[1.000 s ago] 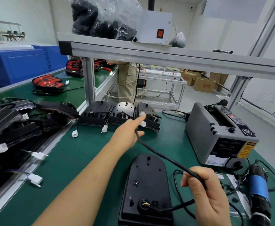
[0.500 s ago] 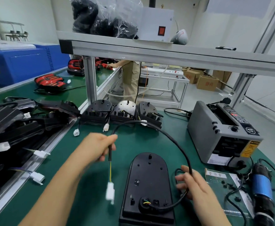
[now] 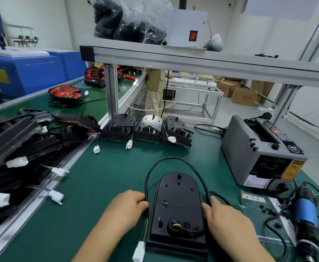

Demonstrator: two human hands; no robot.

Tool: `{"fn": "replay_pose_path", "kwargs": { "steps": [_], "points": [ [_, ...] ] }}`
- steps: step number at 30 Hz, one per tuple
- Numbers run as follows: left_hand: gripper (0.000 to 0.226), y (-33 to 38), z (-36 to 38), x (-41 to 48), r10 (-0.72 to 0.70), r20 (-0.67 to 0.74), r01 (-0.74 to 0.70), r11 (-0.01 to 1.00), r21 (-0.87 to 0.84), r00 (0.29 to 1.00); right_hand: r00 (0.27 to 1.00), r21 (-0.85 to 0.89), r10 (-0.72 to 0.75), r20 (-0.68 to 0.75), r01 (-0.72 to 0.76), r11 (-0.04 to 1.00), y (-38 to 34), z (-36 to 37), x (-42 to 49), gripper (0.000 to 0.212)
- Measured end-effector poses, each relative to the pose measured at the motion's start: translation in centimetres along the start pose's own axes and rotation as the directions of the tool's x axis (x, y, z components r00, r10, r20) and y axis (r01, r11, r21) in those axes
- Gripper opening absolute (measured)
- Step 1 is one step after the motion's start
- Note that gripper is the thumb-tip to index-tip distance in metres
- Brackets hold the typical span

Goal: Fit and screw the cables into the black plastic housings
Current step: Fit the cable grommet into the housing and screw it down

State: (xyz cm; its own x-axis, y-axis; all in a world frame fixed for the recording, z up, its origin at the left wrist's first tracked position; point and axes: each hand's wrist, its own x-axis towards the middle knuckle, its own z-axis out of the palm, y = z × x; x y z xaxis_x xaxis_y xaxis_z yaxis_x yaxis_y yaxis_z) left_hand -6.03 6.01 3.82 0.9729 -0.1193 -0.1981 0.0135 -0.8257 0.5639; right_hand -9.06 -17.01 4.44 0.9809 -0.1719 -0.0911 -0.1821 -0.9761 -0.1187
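Observation:
A black plastic housing [image 3: 177, 205] lies flat on the green mat in front of me. Its black cable [image 3: 175, 159] leaves a grommet near the housing's lower end, arcs over the rounded top and comes down the left side. The cable ends in a white connector [image 3: 138, 251] at the lower left. My left hand [image 3: 128, 207] pinches the cable against the housing's left edge. My right hand [image 3: 224, 218] grips the cable at the housing's right edge.
Three finished housings [image 3: 145, 129] stand in a row at the back of the mat. A grey tape dispenser [image 3: 259, 154] sits right, a blue electric screwdriver [image 3: 306, 214] beside a sheet with small black screws [image 3: 268, 210]. Piled black parts [image 3: 18, 140] fill the left conveyor.
My left hand brought the cable end down from mid-air to the housing's left side. The loop now lies around the housing's top, and my right hand moved up to its right edge.

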Motion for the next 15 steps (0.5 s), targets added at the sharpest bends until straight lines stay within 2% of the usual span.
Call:
{"fn": "replay_pose_path", "kwargs": {
  "steps": [1,2,4,8,11,13,15],
  "points": [
    [0.028,0.4,0.4,-0.6,0.016,-0.056,-0.012,0.997,0.078,0.998,1.000,0.020,-0.002,0.019,0.002,1.000,-0.1,-0.1,-0.1,0.041],
    [0.033,0.8,0.9,-1.2,0.032,-0.096,-0.024,0.996,0.085,0.995,0.999,0.045,-0.004,0.034,0.002,0.999,-0.1,-0.1,-0.2,0.044],
    [0.038,1.9,1.6,-2.2,0.009,-0.107,-0.013,0.999,-0.037,0.994,0.998,0.083,0.000,0.062,-0.005,0.996,-0.4,-0.4,-0.3,0.053],
    [0.036,3.2,2.6,-2.9,-0.029,0.000,0.028,0.975,-0.219,1.000,0.992,0.069,0.003,0.123,-0.012,0.998,-1.0,-0.9,-0.4,0.061],
    [0.057,3.3,3.5,-2.9,-0.004,0.067,0.026,0.943,-0.331,0.998,0.989,0.085,-0.002,0.149,-0.011,0.996,-1.3,-1.3,-0.2,0.058],
    [0.065,3.1,3.5,-2.7,0.009,0.055,0.016,0.898,-0.439,0.998,0.990,0.134,-0.020,0.141,0.001,0.991,-1.4,-1.6,-0.1,0.053],
    [0.062,2.8,3.2,-2.6,0.027,0.028,-0.005,0.791,-0.612,0.999,0.992,0.204,-0.051,0.115,0.027,0.979,-1.5,-2.0,0.2,0.047]
  ]
}}
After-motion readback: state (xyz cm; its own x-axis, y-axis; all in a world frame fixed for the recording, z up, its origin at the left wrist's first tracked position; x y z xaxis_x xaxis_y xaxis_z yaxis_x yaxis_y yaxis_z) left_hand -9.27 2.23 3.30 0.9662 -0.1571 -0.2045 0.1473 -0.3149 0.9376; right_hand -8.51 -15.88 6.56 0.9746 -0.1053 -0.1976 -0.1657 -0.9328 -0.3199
